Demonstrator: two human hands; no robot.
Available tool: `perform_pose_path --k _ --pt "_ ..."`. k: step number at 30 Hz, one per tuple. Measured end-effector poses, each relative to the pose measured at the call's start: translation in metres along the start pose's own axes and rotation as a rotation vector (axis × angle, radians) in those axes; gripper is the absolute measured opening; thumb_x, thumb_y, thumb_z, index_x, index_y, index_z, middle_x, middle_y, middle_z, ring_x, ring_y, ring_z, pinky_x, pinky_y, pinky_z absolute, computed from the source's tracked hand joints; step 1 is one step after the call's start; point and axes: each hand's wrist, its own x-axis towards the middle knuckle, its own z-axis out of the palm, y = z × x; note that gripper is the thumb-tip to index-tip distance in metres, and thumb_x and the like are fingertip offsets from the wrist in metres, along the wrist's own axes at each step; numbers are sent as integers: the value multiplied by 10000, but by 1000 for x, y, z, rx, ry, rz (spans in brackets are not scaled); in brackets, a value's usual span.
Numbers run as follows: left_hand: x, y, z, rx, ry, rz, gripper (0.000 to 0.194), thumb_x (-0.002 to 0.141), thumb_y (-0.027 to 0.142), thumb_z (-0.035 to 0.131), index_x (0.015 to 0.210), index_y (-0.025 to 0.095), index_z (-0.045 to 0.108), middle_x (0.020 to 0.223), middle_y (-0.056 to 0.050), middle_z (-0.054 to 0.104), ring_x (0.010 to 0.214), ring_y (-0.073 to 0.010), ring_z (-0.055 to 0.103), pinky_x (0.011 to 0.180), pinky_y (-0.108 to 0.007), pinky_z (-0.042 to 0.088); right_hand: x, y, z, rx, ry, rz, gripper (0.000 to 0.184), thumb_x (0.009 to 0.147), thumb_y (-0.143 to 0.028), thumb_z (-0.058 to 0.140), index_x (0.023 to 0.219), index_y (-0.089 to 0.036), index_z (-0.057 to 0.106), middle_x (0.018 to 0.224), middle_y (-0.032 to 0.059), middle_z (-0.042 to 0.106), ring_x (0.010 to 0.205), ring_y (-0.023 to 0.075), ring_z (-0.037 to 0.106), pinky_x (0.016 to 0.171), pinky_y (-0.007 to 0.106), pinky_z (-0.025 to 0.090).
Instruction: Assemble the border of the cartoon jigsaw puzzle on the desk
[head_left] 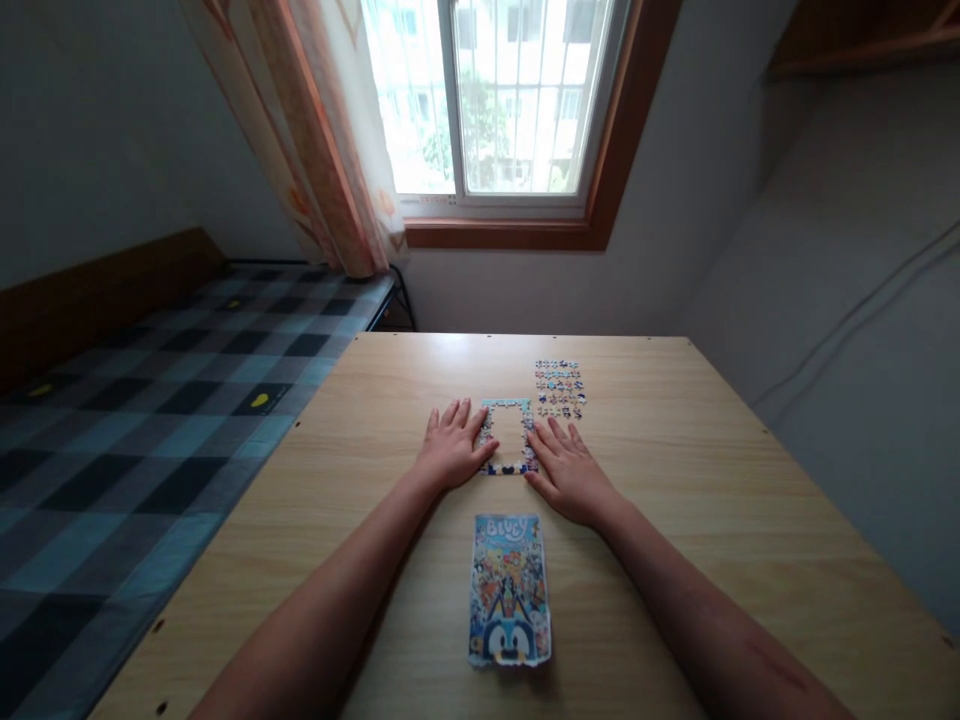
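A rectangular frame of joined jigsaw puzzle edge pieces [508, 469] lies on the wooden table, its middle showing bare tabletop. My left hand [453, 446] rests flat with fingers spread at the frame's left side, fingertips touching or covering part of it. At the right side lies my right hand [568, 468], also flat and spread, its thumb by the lower right corner. Neither hand grips anything. Loose puzzle pieces [559, 386] sit in several neat rows beyond my right hand. Nearer to me is a puzzle box [510, 590] with a "Bluey" cartoon picture.
The light wooden table [360, 420] reaches toward a wall with a barred window [517, 100]. A bed with a checked cover [187, 400] stands along the left, below a curtain [307, 130]. A cable [847, 320] runs along the right wall.
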Motion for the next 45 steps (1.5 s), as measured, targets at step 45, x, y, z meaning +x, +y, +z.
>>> perform_pose_path --k 45 --pt "-11 -137 -21 5 174 -762 741 933 606 238 1537 205 388 1622 -176 289 1504 -352 206 1178 -603 140 -9 67 -1 47 621 348 327 904 -259 476 1081 -181 740 1069 122 732 1050 260 621 974 416 436"
